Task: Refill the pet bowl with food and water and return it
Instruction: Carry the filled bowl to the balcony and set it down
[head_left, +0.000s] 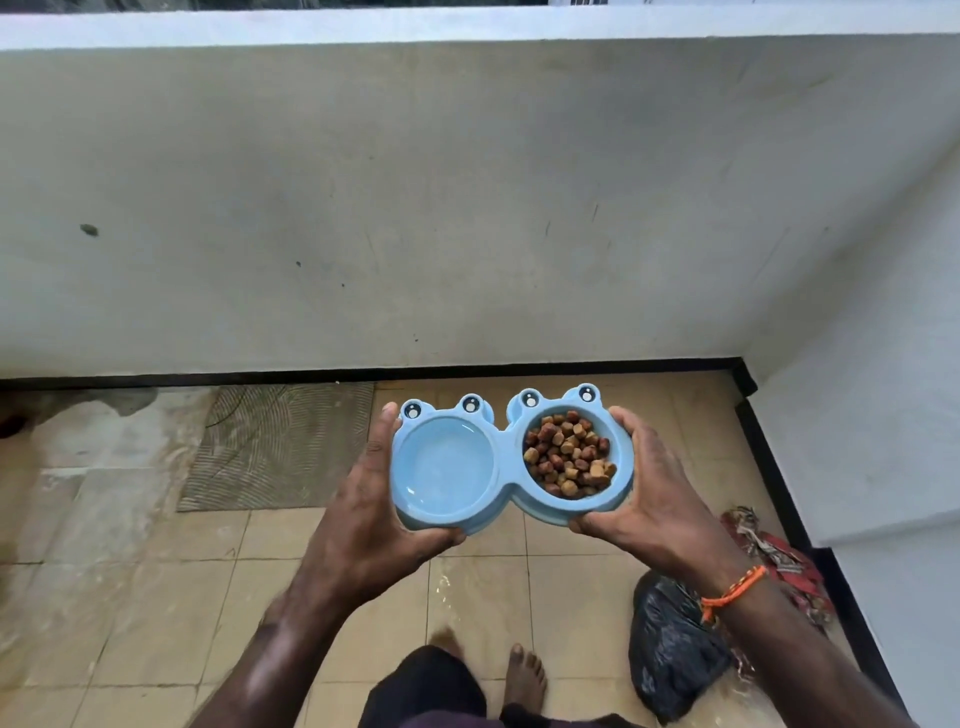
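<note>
Left hand: at 9 o'clock of the pet bowl, fingers curled round its end.
Right hand: at 3 o'clock, gripping the kibble side.

- Both hands carry the blue double bowl level, above the tiled floor.
- Left hand grips the left end, right hand the right end.
- Left cup holds clear water; right cup is heaped with kibble.
- Mat by the wall; black bag at right.
- Bare feet below.
</note>
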